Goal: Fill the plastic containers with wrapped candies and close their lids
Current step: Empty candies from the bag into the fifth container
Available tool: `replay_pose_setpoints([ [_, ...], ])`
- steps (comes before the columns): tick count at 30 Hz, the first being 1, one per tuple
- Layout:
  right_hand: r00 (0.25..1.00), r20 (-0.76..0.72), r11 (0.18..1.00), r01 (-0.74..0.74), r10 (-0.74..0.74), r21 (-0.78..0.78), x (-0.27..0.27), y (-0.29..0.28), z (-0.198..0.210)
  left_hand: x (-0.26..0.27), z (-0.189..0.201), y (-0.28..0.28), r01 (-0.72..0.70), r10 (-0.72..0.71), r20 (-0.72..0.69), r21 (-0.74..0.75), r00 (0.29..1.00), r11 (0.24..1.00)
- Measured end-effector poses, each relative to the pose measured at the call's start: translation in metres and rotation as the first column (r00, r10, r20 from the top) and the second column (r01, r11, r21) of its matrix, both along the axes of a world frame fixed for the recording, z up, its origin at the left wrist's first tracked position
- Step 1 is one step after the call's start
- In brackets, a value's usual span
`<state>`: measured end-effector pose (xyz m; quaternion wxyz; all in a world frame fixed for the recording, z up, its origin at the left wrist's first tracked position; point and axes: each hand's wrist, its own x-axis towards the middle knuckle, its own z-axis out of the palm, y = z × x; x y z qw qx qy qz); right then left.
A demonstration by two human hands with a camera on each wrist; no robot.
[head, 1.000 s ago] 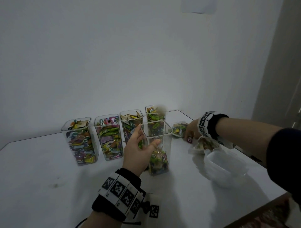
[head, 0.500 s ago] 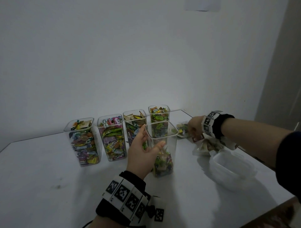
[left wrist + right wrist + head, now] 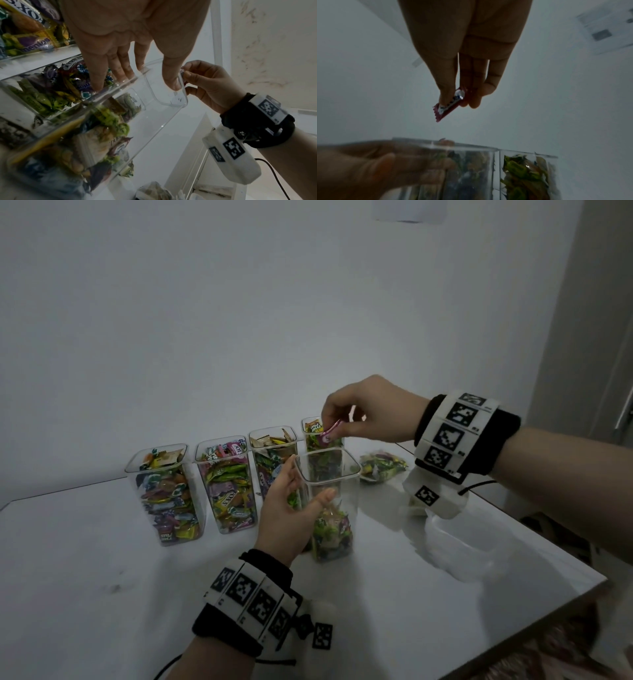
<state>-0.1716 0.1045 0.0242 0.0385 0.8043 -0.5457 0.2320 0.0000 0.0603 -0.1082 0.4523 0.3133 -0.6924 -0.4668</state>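
Note:
A clear plastic container (image 3: 334,508), its lower third filled with wrapped candies, stands upright on the white table (image 3: 102,594). My left hand (image 3: 308,484) grips it, thumb on the front wall and fingers on the left wall. In the left wrist view the container (image 3: 154,97) sits between thumb and fingers of my left hand (image 3: 135,83). Just above the open mouth, my right hand (image 3: 334,424) pinches a pink wrapped candy (image 3: 329,435). The right wrist view shows the candy (image 3: 450,106) at the fingertips of my right hand (image 3: 457,100), above the container's rim (image 3: 462,146).
Several full lidless containers (image 3: 226,484) stand in a row behind, close to the wall. An open bag of candies (image 3: 380,465) lies at the back right. Clear plastic lids (image 3: 462,553) lie on the right, near the table's right edge (image 3: 548,614).
My right hand left the candy bag at the right, rose and moved left with a pink candy to above the container's mouth. The left hand kept its hold on the container.

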Motion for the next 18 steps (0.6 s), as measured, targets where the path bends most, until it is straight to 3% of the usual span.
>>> replay_pose_setpoints([
  [3, 0.989, -0.144, 0.999, -0.004, 0.011, 0.046, 0.009, -0.003, -0.006, 0.001, 0.000, 0.001, 0.015, -0.015, -0.013, 0.001, 1.000, 1.000],
  [6, 0.988, -0.155, 0.997, 0.020, -0.009, 0.070, 0.004, -0.002, -0.007, 0.002, 0.000, 0.001, 0.023, -0.023, -0.009, -0.013, 1.000, 1.000],
  [9, 0.988, -0.144, 0.995, 0.067, -0.055, 0.078, -0.018, 0.001, -0.004, 0.003, -0.001, 0.001, 0.037, -0.037, 0.004, -0.045, 0.999, 0.998],
  [12, 0.960, -0.244, 0.973, 0.178, -0.139, 0.145, -0.054, 0.002, -0.008, 0.004, -0.001, 0.001, 0.049, -0.050, -0.001, -0.041, 0.999, 0.998],
  [14, 0.903, -0.375, 0.925, 0.307, -0.209, 0.223, -0.081, 0.001, -0.018, 0.004, 0.000, 0.001, 0.059, -0.059, -0.007, -0.032, 0.998, 0.998],
  [18, 0.719, -0.652, 0.736, 0.573, -0.240, 0.361, -0.125, -0.004, -0.047, 0.005, 0.001, 0.002, 0.067, -0.067, 0.000, -0.019, 0.998, 0.998],
])
